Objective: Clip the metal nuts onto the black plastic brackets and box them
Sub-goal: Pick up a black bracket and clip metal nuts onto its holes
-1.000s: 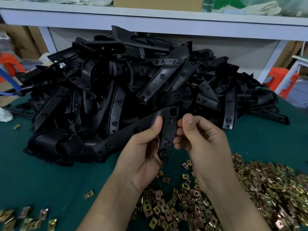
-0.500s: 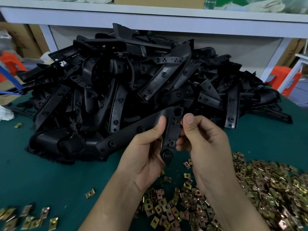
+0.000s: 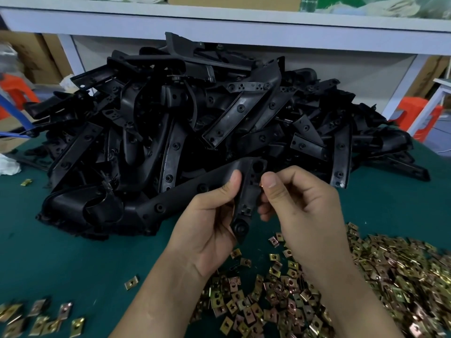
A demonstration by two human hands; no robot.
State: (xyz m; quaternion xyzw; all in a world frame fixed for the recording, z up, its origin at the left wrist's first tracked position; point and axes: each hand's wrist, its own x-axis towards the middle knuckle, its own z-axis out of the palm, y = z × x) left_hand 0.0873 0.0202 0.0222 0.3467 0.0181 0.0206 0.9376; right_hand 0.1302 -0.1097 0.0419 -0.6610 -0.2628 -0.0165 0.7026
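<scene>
The left hand (image 3: 207,225) holds a long black plastic bracket (image 3: 247,198) nearly upright above the near middle of the table. Its thumb presses on the front of the bracket and the curled fingers go behind it. The round lower end of this bracket lies against the palm. The top end, which has a hole, stands just in front of the big pile of black plastic brackets (image 3: 190,113).

The right hand (image 3: 302,208) is just to the right of the held bracket, with its fingers curled. Its thumb and forefinger pinch a small metal nut (image 3: 260,185) at the right edge of the bracket. Only a little bright glint of this nut shows; the rest is hidden.

The pile fills the far middle of the dark green table cover (image 3: 61,245). A wide heap of brass-coloured metal clip nuts (image 3: 380,272) lies at the near right, under and beside the right forearm. A smaller group of the same nuts (image 3: 36,320) lies at the near left, and one single loose nut (image 3: 131,282) lies between the two. A white shelf (image 3: 219,23) runs across the far side behind the pile, and an orange plastic stool (image 3: 419,115) stands at the far right.
</scene>
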